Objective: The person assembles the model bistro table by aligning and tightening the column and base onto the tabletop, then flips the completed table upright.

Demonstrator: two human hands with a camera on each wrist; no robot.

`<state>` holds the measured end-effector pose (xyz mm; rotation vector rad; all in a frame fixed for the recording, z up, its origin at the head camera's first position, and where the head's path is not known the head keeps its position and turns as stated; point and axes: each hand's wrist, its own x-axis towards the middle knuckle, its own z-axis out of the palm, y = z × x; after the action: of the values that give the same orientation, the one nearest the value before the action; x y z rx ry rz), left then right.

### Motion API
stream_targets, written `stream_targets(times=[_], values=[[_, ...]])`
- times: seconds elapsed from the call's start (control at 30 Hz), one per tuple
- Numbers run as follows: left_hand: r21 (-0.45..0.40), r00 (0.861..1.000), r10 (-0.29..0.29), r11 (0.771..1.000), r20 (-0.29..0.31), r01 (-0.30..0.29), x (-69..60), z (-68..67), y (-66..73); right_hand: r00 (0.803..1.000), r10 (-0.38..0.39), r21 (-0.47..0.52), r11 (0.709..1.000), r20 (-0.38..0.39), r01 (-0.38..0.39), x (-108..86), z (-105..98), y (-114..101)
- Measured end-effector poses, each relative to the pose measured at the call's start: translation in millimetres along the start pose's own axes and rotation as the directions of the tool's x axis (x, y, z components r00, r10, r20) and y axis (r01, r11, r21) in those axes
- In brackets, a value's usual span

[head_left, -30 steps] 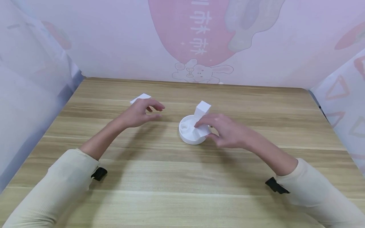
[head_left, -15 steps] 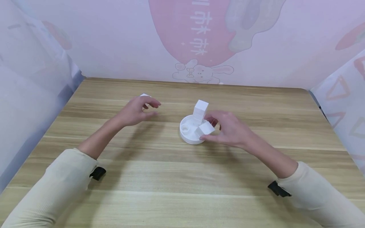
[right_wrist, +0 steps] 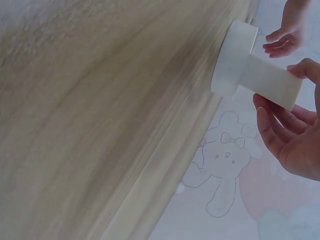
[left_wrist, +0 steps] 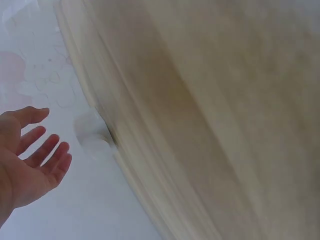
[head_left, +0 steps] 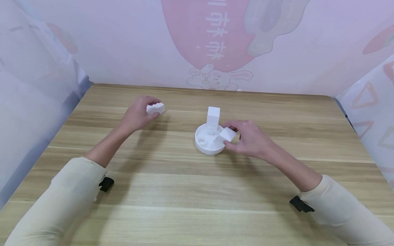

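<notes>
Pinched between the thumb and fingers of the right hand [head_left: 250, 140], a white block [head_left: 226, 135] rose at a slant from a round white dish [head_left: 205, 149], its lower end inside the rim, toward the right side. The dish sat near the middle of the table [head_left: 197, 194], nearer the back edge. Inside it, on the left, was a small ring [head_left: 201, 140]; at the back a second block [head_left: 213, 117] stood upright, just left of the hand's fingertips.

Well left of the dish, the left hand [head_left: 136, 114] had its thumb and fingers parted and loosely bent. A third block [head_left: 156, 108] showed between them in the head view; the left wrist view was blurred there, and whether they touched it could not be told.

Cream sleeves [head_left: 77, 177] covered both forearms, with a black piece [head_left: 106, 183] beside each cuff. Behind the table's wood grain rose a pale backdrop [head_left: 123, 44], printed with a pink shape [head_left: 191, 30] and, below that, a rabbit [head_left: 219, 78].
</notes>
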<state>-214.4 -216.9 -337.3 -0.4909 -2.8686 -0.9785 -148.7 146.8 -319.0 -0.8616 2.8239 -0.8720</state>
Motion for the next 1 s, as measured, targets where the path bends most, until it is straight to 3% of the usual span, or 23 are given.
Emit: stream_targets(times=[0.1,0.27,0.47,0.77,1.0], values=[[0.041,0.999,-0.038,0.998,0.004,0.038,5.6,-2.4,-7.0,1.0,0.004,-0.008,1.0,-0.001,-0.004,0.5,-0.7,2.9],[0.046,0.992,-0.112,0.993,0.058,0.109,15.9,-2.7,-16.4,1.0,0.001,-0.005,1.0,-0.007,-0.001,0.5,-0.9,7.9],[0.051,0.986,-0.141,0.989,0.085,0.137,22.8,1.5,-21.8,1.0,0.022,0.021,1.0,-0.01,-0.022,0.1,0.4,12.1],[0.034,0.993,-0.104,0.994,0.057,0.102,21.8,0.9,-14.2,0.999,0.044,0.055,0.998,-0.002,-0.044,0.6,-0.3,15.1],[-0.022,0.999,-0.033,0.999,0.003,0.033,15.2,-0.6,8.7,0.998,0.062,0.115,0.991,-0.004,-0.061,0.7,0.2,17.3]])
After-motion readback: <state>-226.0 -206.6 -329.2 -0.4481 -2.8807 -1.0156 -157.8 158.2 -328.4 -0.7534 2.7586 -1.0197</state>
